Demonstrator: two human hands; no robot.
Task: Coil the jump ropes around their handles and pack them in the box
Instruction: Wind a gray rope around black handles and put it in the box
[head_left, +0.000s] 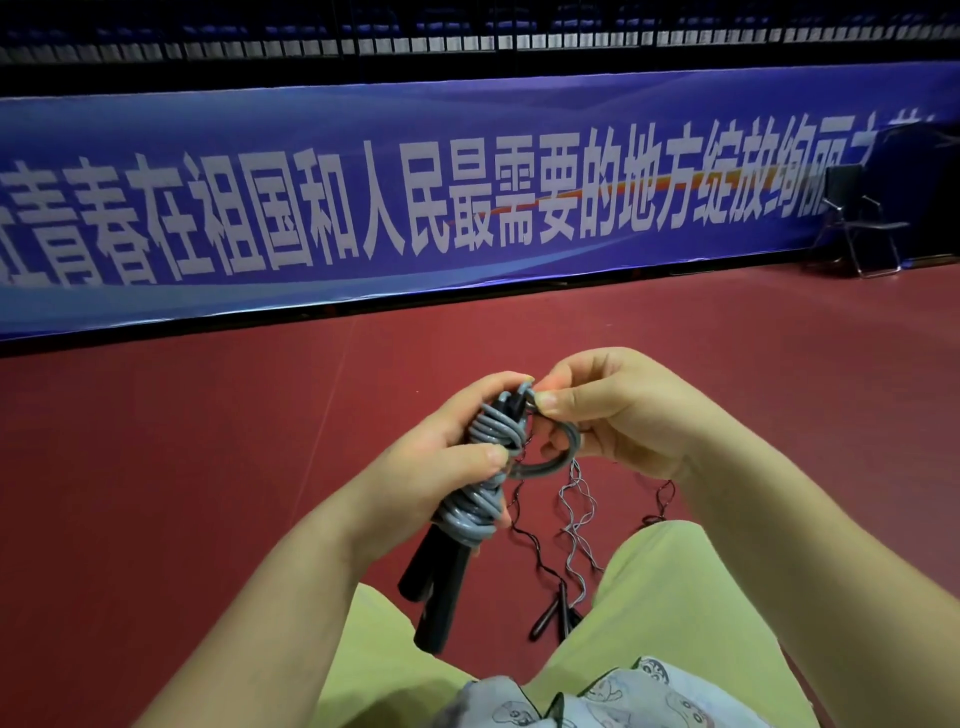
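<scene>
Two hands work at six o'clock: left hand (452, 457) grips grey rope (483, 467) wound around black handles (441, 582); right hand (618, 410) pinches its loop. The banner (467, 197), twelve o'clock, reads "青春在祖国和人民最需要的地方绽放".

Two hands are in view: the left hand (447, 457) and the right hand (618, 415). One grey jump rope (483, 467) is present, coiled around two black handles (441, 582). Below and right of that grey jump rope, on the red floor (208, 441), lie thin ropes (576, 514), count unclear, with at least two small dark handles (553, 616). One folding chair (857, 218) stands far right of it.
</scene>
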